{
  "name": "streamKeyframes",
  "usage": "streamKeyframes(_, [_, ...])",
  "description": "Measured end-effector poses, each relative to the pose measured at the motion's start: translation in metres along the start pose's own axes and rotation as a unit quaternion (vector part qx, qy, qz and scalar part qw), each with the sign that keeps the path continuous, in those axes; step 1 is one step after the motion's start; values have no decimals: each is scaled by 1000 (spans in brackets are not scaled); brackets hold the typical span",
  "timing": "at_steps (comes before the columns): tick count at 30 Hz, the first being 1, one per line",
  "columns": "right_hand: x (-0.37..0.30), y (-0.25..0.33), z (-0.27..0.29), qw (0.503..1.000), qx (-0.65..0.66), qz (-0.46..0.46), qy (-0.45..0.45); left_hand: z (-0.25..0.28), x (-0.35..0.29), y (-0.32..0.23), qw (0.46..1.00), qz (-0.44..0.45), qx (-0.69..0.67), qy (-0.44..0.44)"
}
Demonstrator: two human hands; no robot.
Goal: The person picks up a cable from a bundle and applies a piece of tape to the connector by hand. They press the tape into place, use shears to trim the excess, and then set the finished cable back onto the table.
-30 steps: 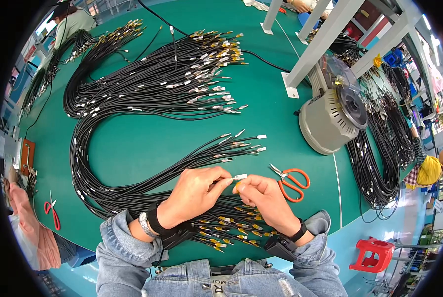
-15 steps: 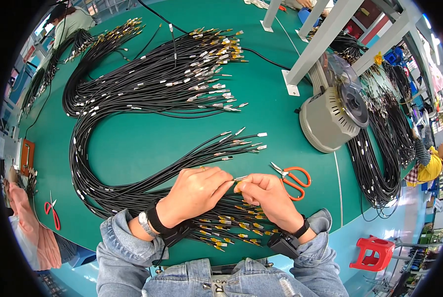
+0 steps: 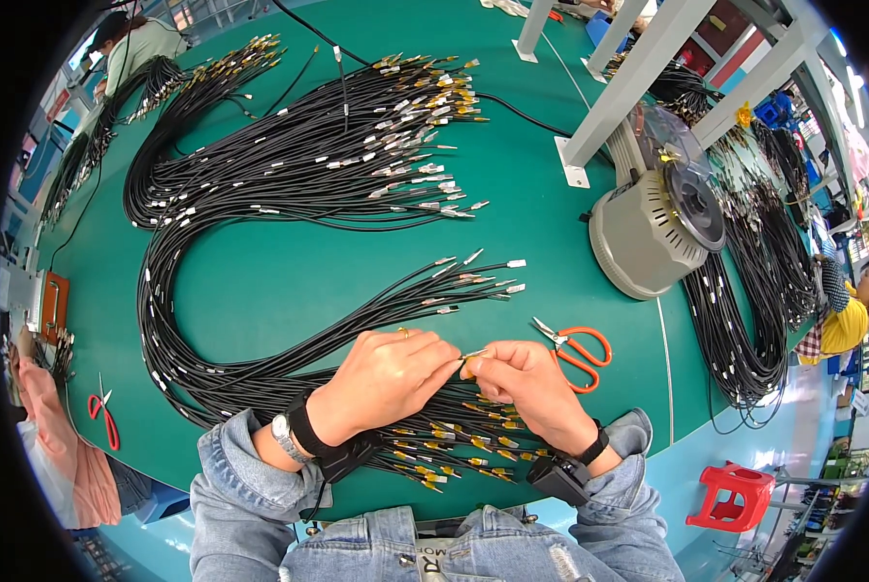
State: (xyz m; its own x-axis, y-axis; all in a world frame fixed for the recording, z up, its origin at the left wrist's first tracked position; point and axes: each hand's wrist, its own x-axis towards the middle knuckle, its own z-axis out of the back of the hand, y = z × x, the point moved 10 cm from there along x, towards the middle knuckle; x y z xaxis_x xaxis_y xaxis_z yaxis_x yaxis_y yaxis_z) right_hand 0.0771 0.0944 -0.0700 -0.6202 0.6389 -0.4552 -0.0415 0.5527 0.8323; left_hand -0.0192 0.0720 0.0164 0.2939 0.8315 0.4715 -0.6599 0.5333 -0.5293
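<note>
- Pale strip (image 3: pixel 440 565) in denim jacket (image 3: pixel 357 543) opening: a few dark letters, one large, others smaller.
- White labels (image 3: pixel 517 264) on black cables (image 3: pixel 260 184): any print too small to read.
- Yellow tags (image 3: pixel 479 443) at near cable ends: likewise unreadable.

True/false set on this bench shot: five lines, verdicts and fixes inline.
1. The left hand and right hand are wide apart. False: their fingers nearly meet at a thin cable end.
2. Orange-handled cutters lie right of the right hand. True.
3. The plastic stool is blue. False: the plastic stool is red.
4. A round beige machine stands beyond the cutters. True.
5. Red-handled scissors lie right of the right hand. False: left of the left hand.
</note>
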Motion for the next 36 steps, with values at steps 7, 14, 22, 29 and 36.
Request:
streamKeyframes(7, [-1,-1,-2,1000,8,-18,18,-4,1,9,993,45,-92,53])
streamKeyframes(14, [-1,-2,-4,999,-1,-21,31,-2,-1,4,998,-8,-55,4])
streamKeyframes(22, [-1,0,-3,999,14,-2,31,-1,-4,-13,994,-66,76,29])
streamKeyframes(29, [-6,9,-4,999,22,-2,29,4,-7,-15,990,-73,116,-10])
streamKeyframes(36, [-7,14,-7,998,50,23,33,14,-8,-13,989,-70,107,-75])
